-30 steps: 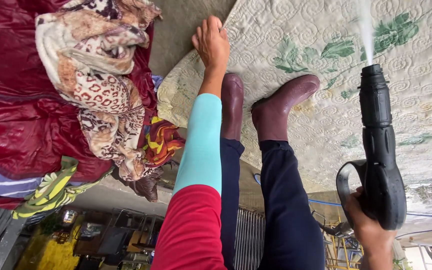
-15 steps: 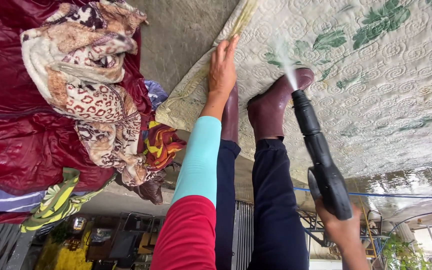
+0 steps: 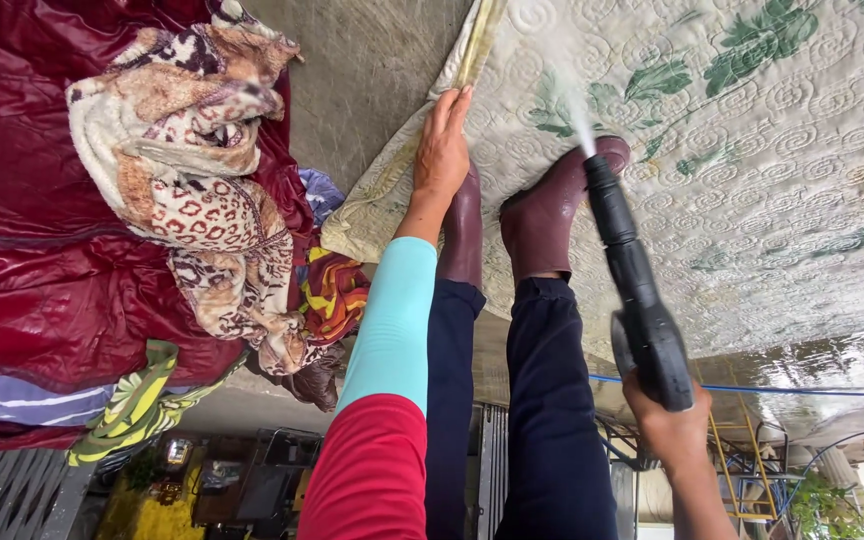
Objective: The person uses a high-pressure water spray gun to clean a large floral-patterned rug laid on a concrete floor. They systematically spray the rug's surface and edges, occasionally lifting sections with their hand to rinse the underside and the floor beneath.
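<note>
Under our left hand [image 3: 442,150]: quilt [image 3: 792,200] edge, fingers flat, open; shifted lower.
Right hand [image 3: 674,425]: fingers gripping spray gun [image 3: 637,290], now angled leftward.

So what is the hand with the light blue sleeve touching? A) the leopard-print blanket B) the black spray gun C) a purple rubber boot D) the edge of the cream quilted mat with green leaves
D: the left hand lies on the edge of the cream quilted mat with green leaves, apart from the other things.
</note>
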